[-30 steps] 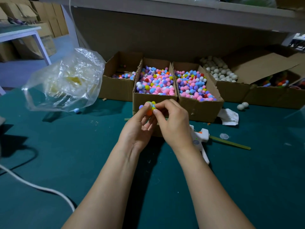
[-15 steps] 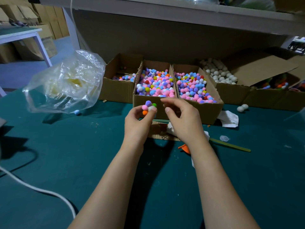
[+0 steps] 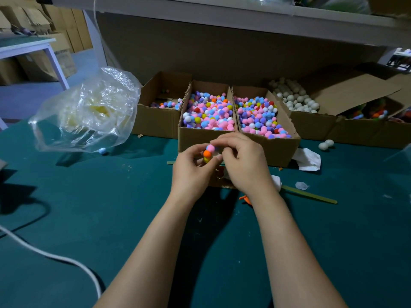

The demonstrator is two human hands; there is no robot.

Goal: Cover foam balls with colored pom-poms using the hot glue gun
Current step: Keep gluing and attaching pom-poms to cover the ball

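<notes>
A small ball covered in pom-poms [image 3: 208, 153] shows pink, orange and yellow tufts between my hands, above the green table. My left hand [image 3: 192, 172] grips it from the left with curled fingers. From the right, the fingertips of my right hand [image 3: 243, 165] pinch the ball at its top and side. Just behind stand two cardboard boxes full of colored pom-poms [image 3: 209, 112] [image 3: 258, 117]. White foam balls [image 3: 293, 97] fill a box further right. The glue gun [image 3: 275, 181] lies mostly hidden under my right wrist; only a white part and an orange bit show.
A crumpled clear plastic bag [image 3: 86, 112] sits at left. A white cord [image 3: 51, 256] crosses the near left. A wooden stick [image 3: 309, 194], a white paper scrap [image 3: 308, 158] and two loose foam balls [image 3: 325, 144] lie at right. A low shelf [image 3: 222, 12] overhangs the boxes.
My right hand had drawn away from the ball half a second ago; now it is back on it. The ball has turned, showing pink and orange tufts.
</notes>
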